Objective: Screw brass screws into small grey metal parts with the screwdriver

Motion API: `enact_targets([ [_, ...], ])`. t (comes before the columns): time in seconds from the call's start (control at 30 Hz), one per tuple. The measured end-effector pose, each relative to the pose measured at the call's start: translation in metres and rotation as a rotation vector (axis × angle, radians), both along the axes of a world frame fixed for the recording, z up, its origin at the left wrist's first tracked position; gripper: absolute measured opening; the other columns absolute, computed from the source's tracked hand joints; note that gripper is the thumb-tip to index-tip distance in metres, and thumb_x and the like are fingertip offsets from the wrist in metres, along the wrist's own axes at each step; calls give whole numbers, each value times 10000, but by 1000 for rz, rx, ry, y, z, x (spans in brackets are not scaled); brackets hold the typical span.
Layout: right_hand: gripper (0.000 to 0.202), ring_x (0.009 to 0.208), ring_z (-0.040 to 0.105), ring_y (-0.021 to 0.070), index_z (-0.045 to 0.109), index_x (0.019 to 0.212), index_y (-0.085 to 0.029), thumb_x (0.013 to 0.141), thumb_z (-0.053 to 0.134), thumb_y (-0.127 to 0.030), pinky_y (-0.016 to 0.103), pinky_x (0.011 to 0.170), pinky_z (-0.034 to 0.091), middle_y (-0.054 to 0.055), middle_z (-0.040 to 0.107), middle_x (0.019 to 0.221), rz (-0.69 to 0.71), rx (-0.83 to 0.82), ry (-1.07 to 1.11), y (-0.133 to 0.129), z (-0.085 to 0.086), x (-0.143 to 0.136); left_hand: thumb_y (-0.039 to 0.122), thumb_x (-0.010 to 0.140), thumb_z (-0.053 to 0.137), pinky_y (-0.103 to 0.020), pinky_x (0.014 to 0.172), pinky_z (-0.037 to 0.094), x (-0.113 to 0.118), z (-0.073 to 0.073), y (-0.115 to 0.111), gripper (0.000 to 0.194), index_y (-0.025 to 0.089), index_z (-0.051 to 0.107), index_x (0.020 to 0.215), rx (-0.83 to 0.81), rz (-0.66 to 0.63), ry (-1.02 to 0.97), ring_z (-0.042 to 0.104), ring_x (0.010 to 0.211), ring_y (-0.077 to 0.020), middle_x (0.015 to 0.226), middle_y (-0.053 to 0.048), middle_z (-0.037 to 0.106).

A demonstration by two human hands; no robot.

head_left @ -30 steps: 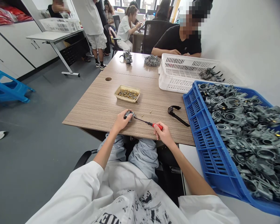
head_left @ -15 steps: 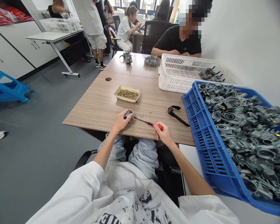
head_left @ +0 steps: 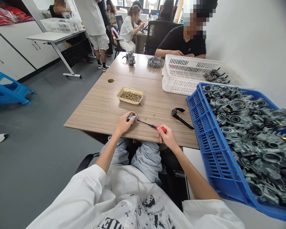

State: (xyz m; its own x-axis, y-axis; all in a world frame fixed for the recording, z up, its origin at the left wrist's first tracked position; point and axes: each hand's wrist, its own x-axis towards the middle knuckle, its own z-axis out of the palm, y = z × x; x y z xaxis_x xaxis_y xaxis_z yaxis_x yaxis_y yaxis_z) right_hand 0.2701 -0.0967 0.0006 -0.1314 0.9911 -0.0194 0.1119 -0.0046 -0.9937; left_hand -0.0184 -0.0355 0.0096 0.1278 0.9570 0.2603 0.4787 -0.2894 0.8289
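Observation:
My left hand (head_left: 125, 122) grips a small grey metal part (head_left: 132, 117) at the table's near edge. A red-handled screwdriver (head_left: 162, 128) is in my right hand (head_left: 167, 136), its dark shaft pointing left with the tip at the part's right side. Two small brass pieces, one of them a brass pin (head_left: 153, 114), lie on the wood just above the shaft. Beyond my hands sits a cream tray (head_left: 130, 102) full of small brass pieces.
A black watch (head_left: 183, 120) lies to the right on the table (head_left: 95, 108). Beside it stands a blue crate (head_left: 208, 152) heaped with metal parts, with a white crate (head_left: 178, 86) behind. Farther back are a metal assembly (head_left: 130, 58), a pile of small parts (head_left: 155, 62) and a seated person (head_left: 193, 41).

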Motion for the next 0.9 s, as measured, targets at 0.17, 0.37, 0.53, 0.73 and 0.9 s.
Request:
enact_targets([
  [0.17, 411, 407, 505, 103, 558, 888, -239, 958, 670, -628, 213, 356, 445, -38, 633, 641, 1, 1, 4, 0, -1, 0, 460, 1018, 515, -348, 1017, 513, 0, 0, 0, 358, 212, 700, 1197, 0, 3, -3, 706, 1103, -246, 1179, -72, 772],
  [0.37, 411, 406, 506, 101, 560, 888, -237, 957, 674, -626, 214, 356, 443, -39, 634, 640, -2, 2, 2, 0, -2, 0, 461, 1019, 515, -350, 1017, 517, 0, -1, 0, 363, 210, 701, 1204, 1, 5, -1, 707, 1103, -245, 1175, -72, 775],
  [0.53, 419, 403, 504, 99, 560, 887, -236, 953, 674, -634, 213, 354, 438, -39, 635, 642, -4, 8, 0, 0, -2, 0, 463, 1021, 513, -353, 1021, 524, 0, -1, 1, 362, 216, 700, 1208, -5, 10, 10, 707, 1105, -245, 1174, -68, 778],
  [0.73, 413, 402, 506, 102, 559, 886, -237, 960, 668, -629, 217, 355, 439, -38, 636, 643, -4, 10, -8, 0, -1, 0, 466, 1016, 520, -354, 1023, 527, -1, -3, 1, 368, 213, 700, 1212, -4, 13, 4, 709, 1105, -244, 1183, -72, 776],
  [0.9, 406, 405, 506, 101, 557, 882, -237, 969, 662, -620, 214, 360, 435, -37, 636, 646, -4, 14, -21, -1, 1, -1, 469, 1019, 512, -344, 1019, 526, 0, -2, 1, 371, 211, 700, 1208, 5, 9, 1, 706, 1114, -243, 1181, -72, 775],
])
